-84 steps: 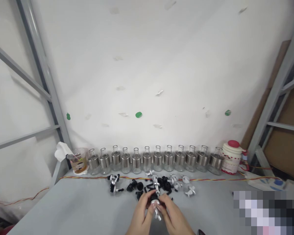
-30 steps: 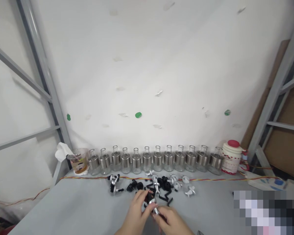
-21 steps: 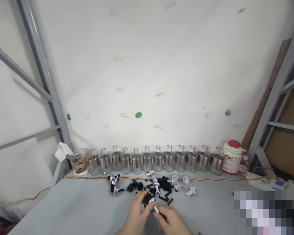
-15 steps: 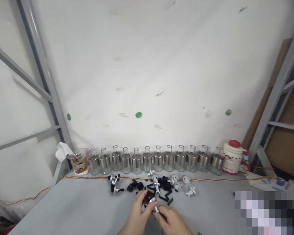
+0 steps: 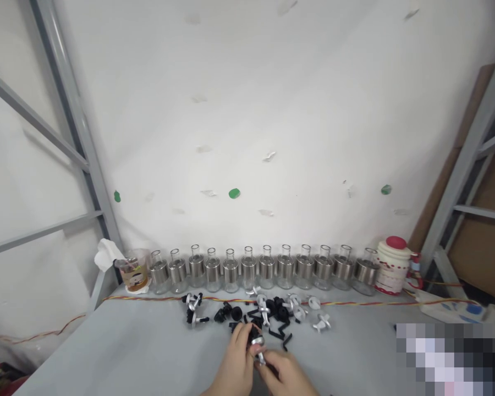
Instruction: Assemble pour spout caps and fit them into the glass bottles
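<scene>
Between both hands, low in the middle of the head view, is a bottle pourer (image 5: 257, 341) with a black stopper end and a silver spout. My left hand (image 5: 236, 357) is closed around its black end. The fingers of my right hand (image 5: 284, 369) pinch at the silver spout, partly hiding it. Just beyond the hands lie loose black stoppers (image 5: 236, 313), silver spout pieces (image 5: 264, 314) and short bent black strips (image 5: 277, 333). Left of these rests a small group of pourers with silver tops and black parts (image 5: 193, 316).
A row of glass bottles with steel bands (image 5: 266, 269) stands along the wall. A drink cup (image 5: 135, 275) is at its left end, a cream canister with a red knob (image 5: 391, 267) at its right. A twisted red-yellow wire (image 5: 355, 303) crosses the grey table (image 5: 140, 346).
Both hands have drawn slightly closer together, and the held pourer has shifted a little down with its spout pointing more toward me. The loose parts lie as before.
</scene>
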{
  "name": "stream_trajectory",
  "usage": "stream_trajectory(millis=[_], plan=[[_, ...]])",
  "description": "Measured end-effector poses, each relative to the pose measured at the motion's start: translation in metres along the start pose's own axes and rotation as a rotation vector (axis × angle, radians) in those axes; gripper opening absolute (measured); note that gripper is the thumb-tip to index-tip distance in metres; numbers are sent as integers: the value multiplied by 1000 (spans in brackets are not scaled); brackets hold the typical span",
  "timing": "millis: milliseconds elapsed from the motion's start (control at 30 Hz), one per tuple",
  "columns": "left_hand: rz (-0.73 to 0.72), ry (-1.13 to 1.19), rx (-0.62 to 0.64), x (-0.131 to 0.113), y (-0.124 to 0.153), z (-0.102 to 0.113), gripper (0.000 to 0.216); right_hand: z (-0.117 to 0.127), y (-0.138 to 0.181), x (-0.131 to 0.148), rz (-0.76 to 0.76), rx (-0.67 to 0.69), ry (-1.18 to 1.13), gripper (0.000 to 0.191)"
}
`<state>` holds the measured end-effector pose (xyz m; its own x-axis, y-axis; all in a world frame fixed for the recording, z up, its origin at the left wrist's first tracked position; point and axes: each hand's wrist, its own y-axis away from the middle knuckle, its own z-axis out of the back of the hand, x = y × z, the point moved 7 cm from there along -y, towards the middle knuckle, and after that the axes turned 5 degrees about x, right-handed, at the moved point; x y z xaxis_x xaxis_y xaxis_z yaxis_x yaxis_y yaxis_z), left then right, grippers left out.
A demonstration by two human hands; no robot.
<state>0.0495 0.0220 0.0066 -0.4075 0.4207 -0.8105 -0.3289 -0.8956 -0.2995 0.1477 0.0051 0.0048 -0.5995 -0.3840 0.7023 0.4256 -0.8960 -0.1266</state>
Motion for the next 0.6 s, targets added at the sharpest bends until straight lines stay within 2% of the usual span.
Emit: stream_trajectory(millis=[300,400,533,600], plan=[[-94,-12,75,-23,1,6,31,0,0,6,33,26,5,25],[-93,23,75,-23,0,6,32,7,1,1,44,-32,127,23],[-55,94,51,-17,0,3,53,20,4,-3,63,-133,298,20],[-50,70,48,-16,1,3,57,23,4,-3,70,-161,349,20]])
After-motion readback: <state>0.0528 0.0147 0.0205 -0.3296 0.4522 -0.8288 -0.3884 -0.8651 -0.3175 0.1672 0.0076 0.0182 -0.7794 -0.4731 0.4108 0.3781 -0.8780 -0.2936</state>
